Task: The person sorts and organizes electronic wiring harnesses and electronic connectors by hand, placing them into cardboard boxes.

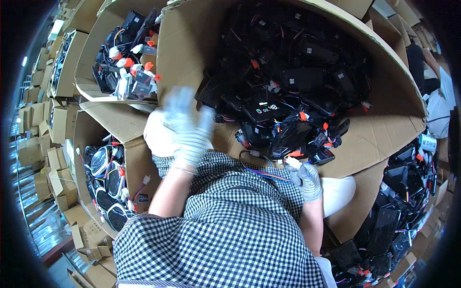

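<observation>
My left hand [187,127], in a striped work glove, is raised over my lap at the left side of the big carton. Its fingers are spread and smeared by motion, with nothing in them. My right hand [308,181], gloved too, pinches a white plug connector [293,162] at the carton's near edge. Thin coloured wires [269,174] run from near it leftward across my checkered apron [235,211]. Just beyond lies a black display unit [264,109] with its screen lit. Around it are more black units with orange-red and white plugs.
The big open carton [185,43] is heaped with black units [305,79]. At the left stand a carton of units [127,72] and a carton of round-faced units [113,180]. More units [394,211] lie at the right. Another person [430,72] is at the far right.
</observation>
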The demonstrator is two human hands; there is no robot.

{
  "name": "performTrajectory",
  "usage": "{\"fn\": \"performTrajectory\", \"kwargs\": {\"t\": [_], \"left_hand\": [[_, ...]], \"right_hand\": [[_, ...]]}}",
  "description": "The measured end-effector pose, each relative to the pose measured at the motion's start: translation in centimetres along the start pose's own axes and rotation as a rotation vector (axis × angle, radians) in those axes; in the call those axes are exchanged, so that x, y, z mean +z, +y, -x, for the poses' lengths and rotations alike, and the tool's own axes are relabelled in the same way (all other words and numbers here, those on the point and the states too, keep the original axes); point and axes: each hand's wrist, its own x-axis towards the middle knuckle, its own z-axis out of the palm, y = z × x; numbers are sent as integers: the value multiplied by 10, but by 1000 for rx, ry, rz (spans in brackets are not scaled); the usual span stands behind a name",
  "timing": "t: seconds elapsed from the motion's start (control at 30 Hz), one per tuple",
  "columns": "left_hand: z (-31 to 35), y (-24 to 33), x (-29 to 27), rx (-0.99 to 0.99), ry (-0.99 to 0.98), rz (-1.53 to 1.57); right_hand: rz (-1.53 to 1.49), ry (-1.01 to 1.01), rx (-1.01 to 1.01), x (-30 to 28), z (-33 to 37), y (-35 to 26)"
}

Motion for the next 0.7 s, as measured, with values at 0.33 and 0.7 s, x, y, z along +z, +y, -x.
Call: {"fn": "performTrajectory", "kwargs": {"t": [0.33, 0.7], "left_hand": [[22, 33, 175, -1491, -674, 1271], [-13, 4, -111, -440, 180, 1846]], "right_hand": [[100, -141, 138, 16, -3, -2], [294, 17, 409, -20, -27, 38]]}}
